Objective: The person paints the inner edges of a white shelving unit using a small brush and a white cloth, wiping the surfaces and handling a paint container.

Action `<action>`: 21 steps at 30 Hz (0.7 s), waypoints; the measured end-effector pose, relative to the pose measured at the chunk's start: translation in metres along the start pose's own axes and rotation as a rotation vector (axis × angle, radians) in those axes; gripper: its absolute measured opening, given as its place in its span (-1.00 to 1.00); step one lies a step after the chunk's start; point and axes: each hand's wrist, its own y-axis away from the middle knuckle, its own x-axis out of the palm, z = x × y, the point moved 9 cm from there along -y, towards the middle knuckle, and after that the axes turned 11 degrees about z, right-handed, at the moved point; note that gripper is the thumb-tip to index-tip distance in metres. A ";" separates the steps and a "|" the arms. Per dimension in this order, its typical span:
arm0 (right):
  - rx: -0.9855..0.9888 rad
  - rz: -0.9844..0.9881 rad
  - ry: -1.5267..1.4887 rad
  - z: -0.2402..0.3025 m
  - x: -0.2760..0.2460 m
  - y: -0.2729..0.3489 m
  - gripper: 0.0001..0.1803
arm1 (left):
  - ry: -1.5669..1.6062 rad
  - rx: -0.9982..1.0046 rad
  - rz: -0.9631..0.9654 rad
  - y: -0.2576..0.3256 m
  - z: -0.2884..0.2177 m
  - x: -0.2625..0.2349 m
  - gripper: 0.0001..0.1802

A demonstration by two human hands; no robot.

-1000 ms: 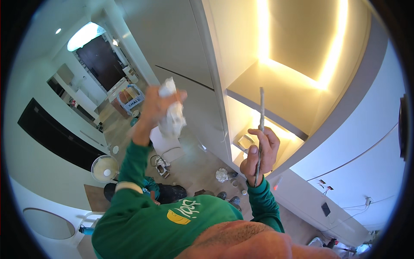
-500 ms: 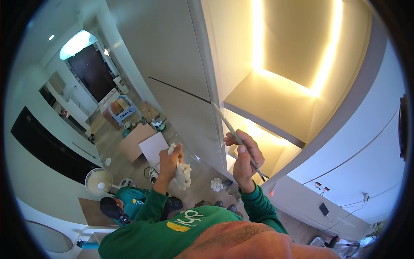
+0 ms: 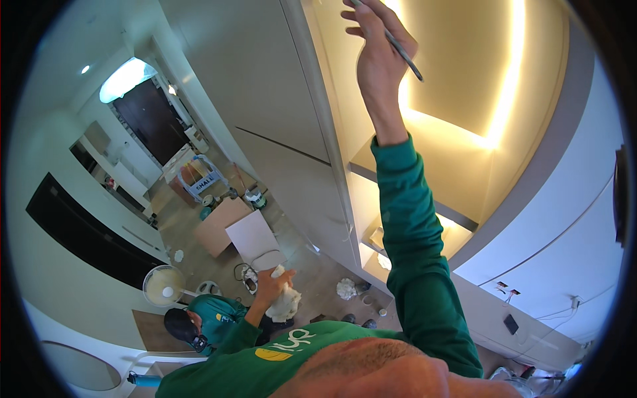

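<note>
Head view: your right hand [image 3: 379, 56] is raised, higher in view than the lit shelf [image 3: 458, 142], fingers closed around a slim dark rod [image 3: 407, 58]. The rod slants across that hand; lower tip protrudes beside it, upper end hard to make out. Your left hand [image 3: 267, 288], below and left of the shelf, grips a crumpled white cloth [image 3: 286, 305]. Hands well apart.

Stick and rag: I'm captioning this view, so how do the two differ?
The stick is slim and straight; the rag is bunched and crumpled. The stick looks dark grey, the rag off-white. The stick is raised in the right hand before the lit niche; the rag is lower, in the left hand. Both are hand-held.
</note>
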 end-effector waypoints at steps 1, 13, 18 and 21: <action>0.003 0.003 0.020 -0.004 0.003 -0.004 -0.63 | 0.008 -0.053 -0.020 0.008 0.018 -0.007 -0.65; -0.054 -0.001 0.068 -0.001 0.025 -0.025 -0.63 | -0.042 -0.293 -0.187 0.072 0.111 -0.057 -0.60; -0.082 -0.010 0.088 0.002 0.022 -0.015 -0.63 | 0.016 -0.311 -0.164 0.069 0.122 -0.052 -0.61; -0.054 0.018 0.093 0.004 0.027 -0.023 -0.63 | -0.067 -0.296 -0.127 0.063 0.119 -0.052 -0.63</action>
